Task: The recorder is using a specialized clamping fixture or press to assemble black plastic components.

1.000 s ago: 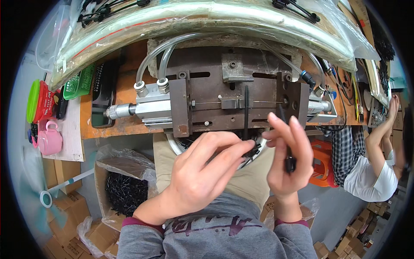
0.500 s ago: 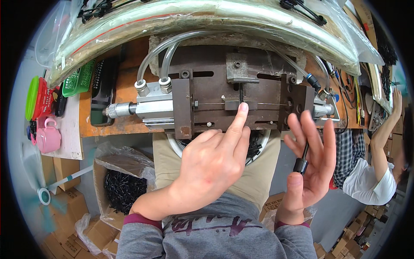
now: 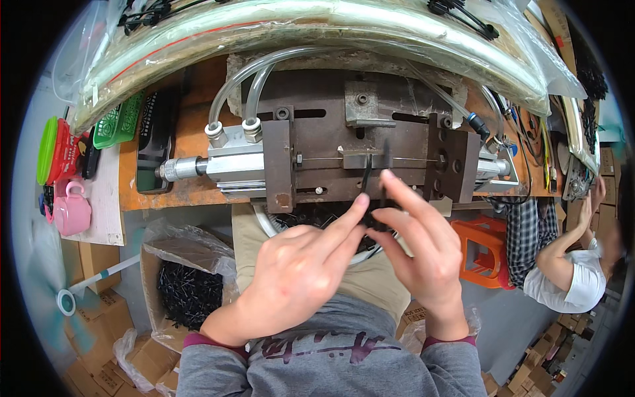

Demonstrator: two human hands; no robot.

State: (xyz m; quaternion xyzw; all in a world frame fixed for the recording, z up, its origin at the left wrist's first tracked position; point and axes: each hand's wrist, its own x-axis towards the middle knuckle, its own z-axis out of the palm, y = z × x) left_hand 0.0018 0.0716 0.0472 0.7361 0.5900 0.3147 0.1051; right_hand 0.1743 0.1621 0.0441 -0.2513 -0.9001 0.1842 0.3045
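Left fingers [image 3: 347, 218] bunched at black rod [image 3: 367, 175]; right fingers [image 3: 413, 205] part-spread beside second rod [image 3: 383, 196] (blurred; grips unclear).

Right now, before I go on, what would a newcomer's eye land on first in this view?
Probably the left hand and right hand, close together near the centre, with blurred thin black rods beside them. Beyond them sits the brown metal fixture, with a silver cylinder at its left end. Then bright colours: a pink cup at far left and an orange stool at right.
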